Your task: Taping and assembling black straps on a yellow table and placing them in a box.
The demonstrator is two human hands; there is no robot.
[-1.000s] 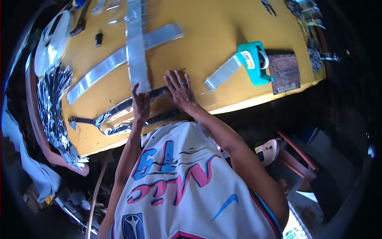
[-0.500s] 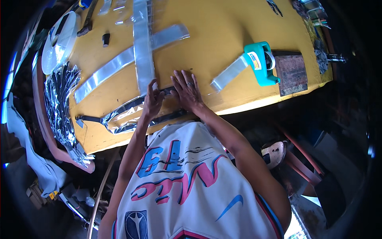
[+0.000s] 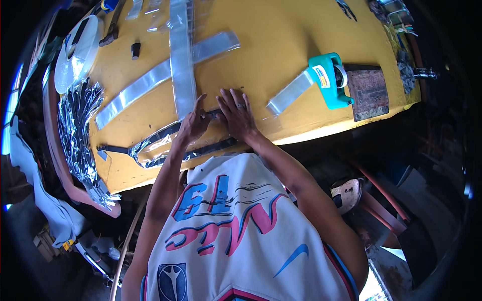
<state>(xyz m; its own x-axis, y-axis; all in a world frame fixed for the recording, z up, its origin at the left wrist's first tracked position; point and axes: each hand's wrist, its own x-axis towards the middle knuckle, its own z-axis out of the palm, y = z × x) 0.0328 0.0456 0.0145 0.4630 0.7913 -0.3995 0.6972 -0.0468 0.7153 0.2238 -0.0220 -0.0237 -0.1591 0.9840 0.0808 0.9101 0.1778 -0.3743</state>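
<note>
A black strap [image 3: 164, 134], partly inside shiny clear plastic, lies looped along the near edge of the yellow table. On its upper run rests my left hand [image 3: 194, 125], index finger stretched forward and thumb apart from it. My right hand [image 3: 238, 118], with a ring on one finger, lies flat over the same strap just to the right, fingers extended. Part of the strap is hidden under both hands. Right ahead of my left hand ends a stack of long clear plastic sleeves [image 3: 182, 65], which crosses another sleeve [image 3: 134, 91] lying diagonally.
A teal tape dispenser [image 3: 329, 83] stands on the right beside a dark reddish block [image 3: 369, 94]. Several plastic-wrapped black straps [image 3: 80, 135] hang over the left edge. A white roll [image 3: 78, 55], a hammer [image 3: 111, 31] and a small black cylinder [image 3: 135, 50] lie far left.
My left hand has turned slightly and its index finger now stretches forward, away from the thumb. The right hand stays in place.
</note>
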